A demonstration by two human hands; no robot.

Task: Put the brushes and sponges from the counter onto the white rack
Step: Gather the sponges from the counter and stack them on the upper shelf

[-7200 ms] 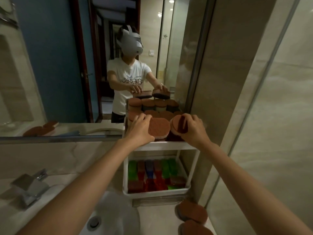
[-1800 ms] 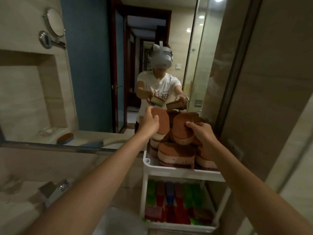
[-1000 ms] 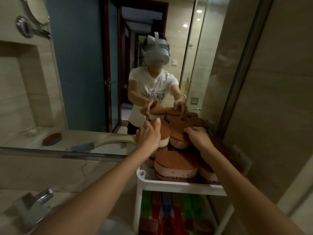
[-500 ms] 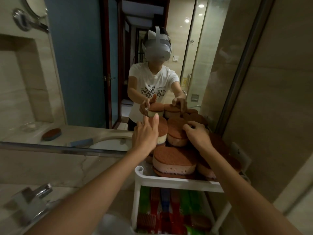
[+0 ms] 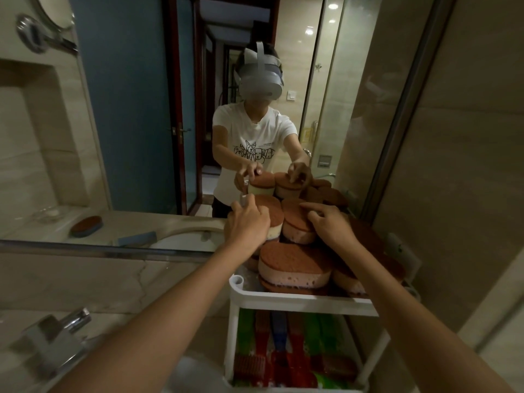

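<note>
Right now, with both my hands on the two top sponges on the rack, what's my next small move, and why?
Probably let go and draw both hands back. The left hand grips the left sponge and the right hand rests fingertips on the right sponge. Both sponges already sit on the pile on the top shelf of the white rack, looking settled.

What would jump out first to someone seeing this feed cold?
The heap of brown-topped sponges piled on the white rack's top shelf, with the left hand and right hand on the two highest. Behind it, the mirror shows the person in a headset.
</note>
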